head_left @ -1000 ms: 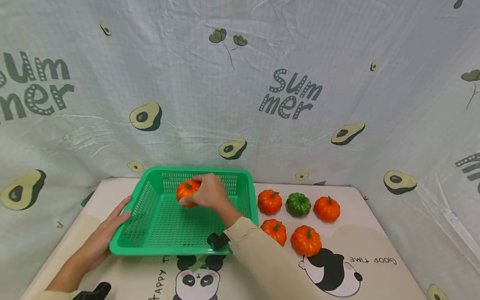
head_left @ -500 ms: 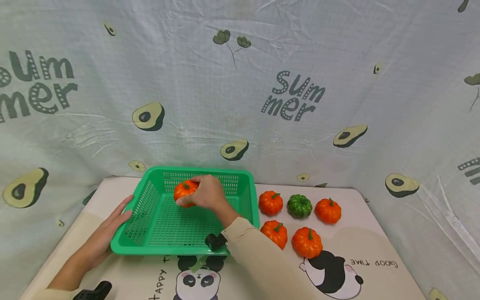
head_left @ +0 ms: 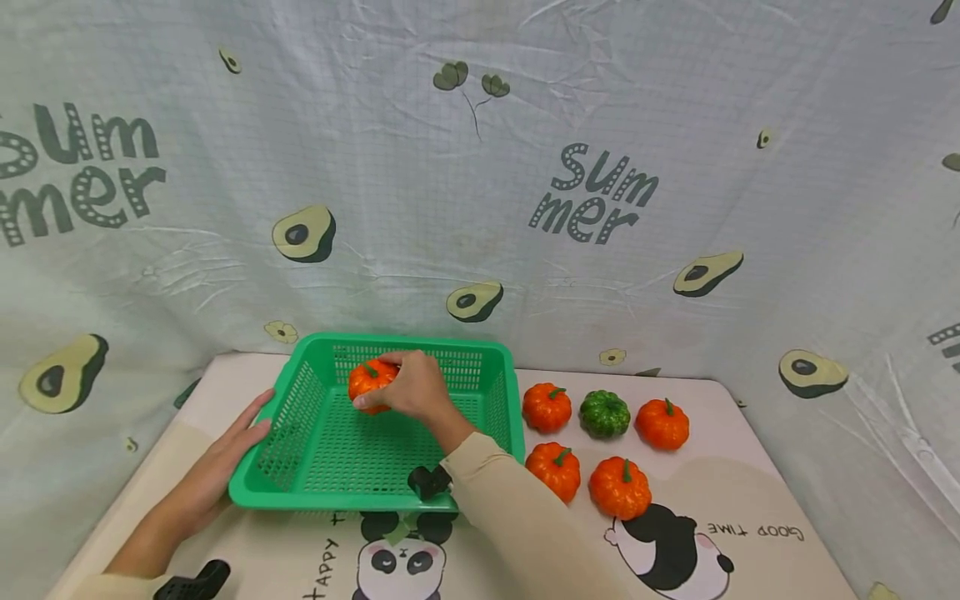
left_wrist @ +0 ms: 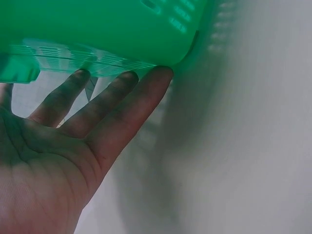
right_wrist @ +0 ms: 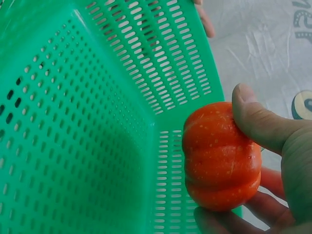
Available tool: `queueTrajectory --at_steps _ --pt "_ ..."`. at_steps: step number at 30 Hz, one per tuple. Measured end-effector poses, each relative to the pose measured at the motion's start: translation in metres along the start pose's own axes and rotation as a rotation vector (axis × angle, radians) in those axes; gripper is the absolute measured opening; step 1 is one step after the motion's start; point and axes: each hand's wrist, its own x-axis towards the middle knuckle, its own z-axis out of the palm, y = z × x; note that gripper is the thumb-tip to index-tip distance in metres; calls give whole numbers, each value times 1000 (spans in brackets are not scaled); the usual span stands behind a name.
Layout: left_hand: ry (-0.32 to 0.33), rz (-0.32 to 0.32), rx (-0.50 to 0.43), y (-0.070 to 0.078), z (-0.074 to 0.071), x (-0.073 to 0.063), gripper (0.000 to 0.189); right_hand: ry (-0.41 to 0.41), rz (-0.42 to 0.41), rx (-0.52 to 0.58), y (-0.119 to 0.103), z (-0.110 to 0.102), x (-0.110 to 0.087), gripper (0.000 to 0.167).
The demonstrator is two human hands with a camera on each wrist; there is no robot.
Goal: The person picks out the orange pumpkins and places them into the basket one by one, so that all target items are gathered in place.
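Note:
A green plastic basket (head_left: 375,502) with slotted walls stands on the left part of the table. Inside its walls, toward the back, my right hand (head_left: 417,388) grips a small orange pumpkin (head_left: 367,382) between thumb and fingers. The right wrist view shows that pumpkin (right_wrist: 222,156) held above the basket floor, its ribbed side facing the camera. My left hand (head_left: 217,467) touches the basket's left side. In the left wrist view, its nearly straight fingers (left_wrist: 122,117) reach up against the outer wall of the basket (left_wrist: 107,29).
Right of the basket lie several more orange pumpkins, among them one at the back (head_left: 547,407) and one at the front (head_left: 619,488), and a green pumpkin (head_left: 604,414). A patterned cloth (head_left: 405,208) hangs behind the table (head_left: 742,475).
The right hand has shifted the orange pumpkin slightly left within the basket. The left hand stays at the basket's side. The whole head view has drifted a little.

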Motion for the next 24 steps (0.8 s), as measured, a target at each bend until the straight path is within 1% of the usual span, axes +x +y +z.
queueTrajectory --at_steps 4,10,12,24 --pt "3 -5 9 -1 0 -1 70 -7 13 24 2 2 1 70" --pt "6 -8 13 0 -1 0 70 -19 35 134 5 4 3 70" --pt "6 -5 15 0 -1 0 70 -21 36 152 5 4 4 69" --pt "4 12 11 0 0 -1 69 -65 1 129 5 11 11 69"
